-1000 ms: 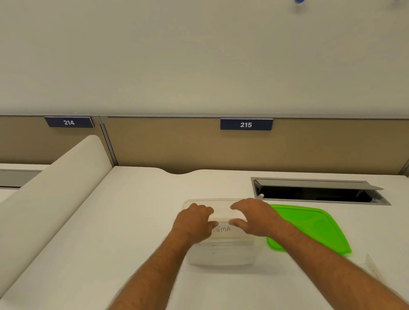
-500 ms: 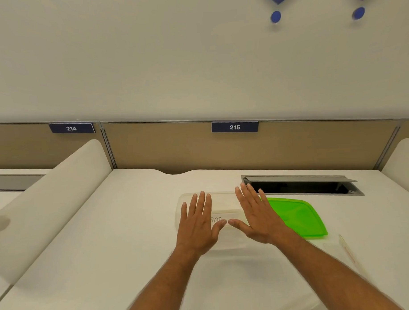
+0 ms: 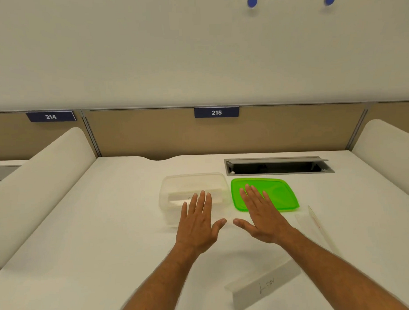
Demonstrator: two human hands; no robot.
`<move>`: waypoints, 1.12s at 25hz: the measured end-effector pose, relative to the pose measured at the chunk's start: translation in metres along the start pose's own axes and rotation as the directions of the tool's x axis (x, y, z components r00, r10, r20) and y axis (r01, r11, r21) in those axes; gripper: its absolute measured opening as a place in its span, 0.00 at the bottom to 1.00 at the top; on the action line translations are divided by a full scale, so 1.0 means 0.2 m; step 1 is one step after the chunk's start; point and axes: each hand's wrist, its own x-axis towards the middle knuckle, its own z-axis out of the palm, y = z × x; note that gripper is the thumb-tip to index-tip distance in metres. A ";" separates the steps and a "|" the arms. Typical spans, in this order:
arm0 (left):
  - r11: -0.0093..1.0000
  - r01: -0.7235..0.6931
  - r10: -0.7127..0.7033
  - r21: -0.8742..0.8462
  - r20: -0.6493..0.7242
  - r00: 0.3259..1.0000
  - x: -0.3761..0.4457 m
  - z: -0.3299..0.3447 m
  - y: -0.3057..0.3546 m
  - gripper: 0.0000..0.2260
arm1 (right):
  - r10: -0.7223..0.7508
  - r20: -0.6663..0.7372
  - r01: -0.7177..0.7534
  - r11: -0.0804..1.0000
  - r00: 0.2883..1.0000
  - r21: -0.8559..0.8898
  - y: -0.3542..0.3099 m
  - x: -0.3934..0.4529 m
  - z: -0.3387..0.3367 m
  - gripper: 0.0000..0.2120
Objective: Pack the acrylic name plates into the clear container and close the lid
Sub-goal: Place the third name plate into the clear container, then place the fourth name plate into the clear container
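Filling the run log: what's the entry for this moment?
left hand open | right hand open | container unlidded | lid beside | nameplate unpacked

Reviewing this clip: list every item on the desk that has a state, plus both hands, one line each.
clear container: lid off, a name plate lying inside.
green lid: flat on the desk, right of the container.
name plate with writing: on the desk near the right forearm, unpacked.
name plate at right: on the desk, unpacked.
cable hatch: flap raised.
left hand: fingers straight, holds nothing.
right hand: fingers straight, holds nothing.
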 end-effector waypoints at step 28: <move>0.967 -0.246 0.247 -0.061 0.445 0.861 -0.35 0.15 0.38 0.27 | -0.075 0.410 0.041 0.995 0.909 0.090 0.27 -0.48 0.15 0.32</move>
